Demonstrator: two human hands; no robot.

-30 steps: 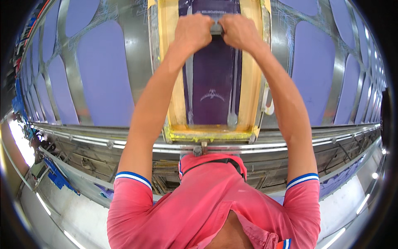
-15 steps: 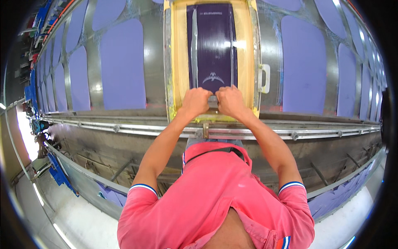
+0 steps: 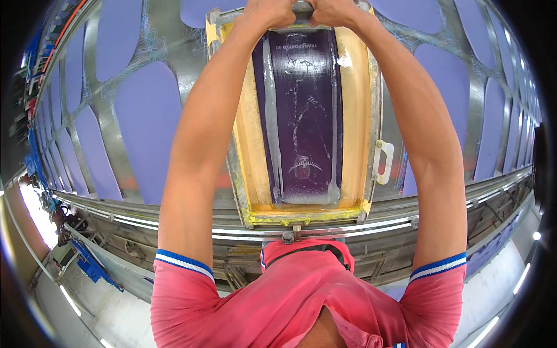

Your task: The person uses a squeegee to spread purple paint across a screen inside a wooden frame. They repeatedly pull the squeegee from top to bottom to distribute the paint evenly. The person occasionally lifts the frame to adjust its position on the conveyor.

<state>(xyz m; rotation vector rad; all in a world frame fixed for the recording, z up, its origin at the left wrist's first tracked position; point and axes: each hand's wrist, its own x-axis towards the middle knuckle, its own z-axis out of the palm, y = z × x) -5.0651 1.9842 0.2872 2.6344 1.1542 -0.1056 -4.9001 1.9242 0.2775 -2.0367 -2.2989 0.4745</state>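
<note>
Both arms reach up to the far end of a rectangular screen-printing frame (image 3: 360, 116) with yellow edges. My left hand (image 3: 270, 13) and my right hand (image 3: 333, 11) are closed on a grey squeegee (image 3: 303, 11), one at each side, near the picture's top edge; their fingers are partly cut off. Below them, the screen's dark purple middle (image 3: 299, 139) carries small white printed marks, pale wet streaks and a whitish crest shape. A white handle (image 3: 383, 162) sticks out from the frame's right side.
A long metal table (image 3: 191, 69) bears rows of flat lilac pieces (image 3: 148, 127) on both sides. A metal rail (image 3: 249, 232) runs along its near edge, in front of my body. Blue items (image 3: 93, 267) and lamps show at the fisheye's rim.
Both hands with the squeegee moved from the far end down to the near end, then back up to the far end. Fresh pale streaks now show on the purple area.
</note>
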